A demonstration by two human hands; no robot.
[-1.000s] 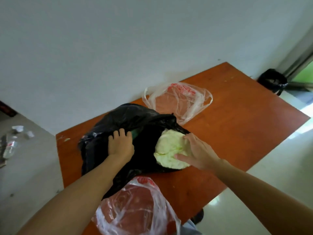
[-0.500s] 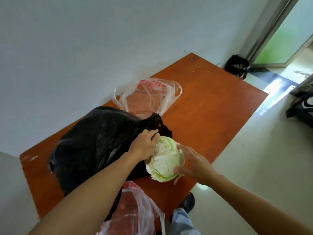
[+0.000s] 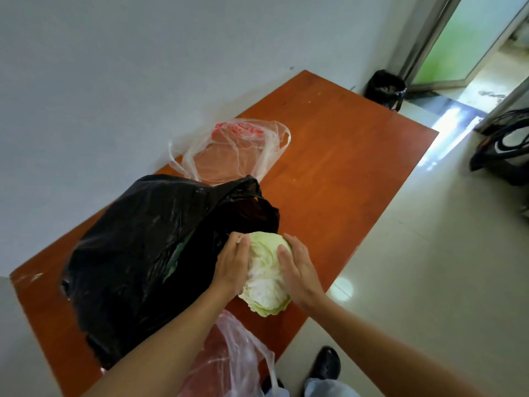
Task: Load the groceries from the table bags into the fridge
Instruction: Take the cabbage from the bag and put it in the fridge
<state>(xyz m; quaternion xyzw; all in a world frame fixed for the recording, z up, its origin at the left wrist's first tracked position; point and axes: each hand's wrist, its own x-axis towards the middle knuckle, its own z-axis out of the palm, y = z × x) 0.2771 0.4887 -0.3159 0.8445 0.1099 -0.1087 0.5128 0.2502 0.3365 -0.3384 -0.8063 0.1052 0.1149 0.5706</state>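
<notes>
Crinkled round cabbage between hands

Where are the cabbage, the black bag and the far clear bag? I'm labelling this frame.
cabbage (image 3: 266, 270): head view, pale leaves between the hands.
black bag (image 3: 137, 242): head view, its bulging side.
far clear bag (image 3: 229, 156): head view, flat middle.

a pale green cabbage, round with crinkled outer leaves, sits at the mouth of a large crumpled black bag, near the surface's front edge. a clear, flat bag with red print lies behind the black one by the wall. another clear bag hangs over the front edge.
</notes>
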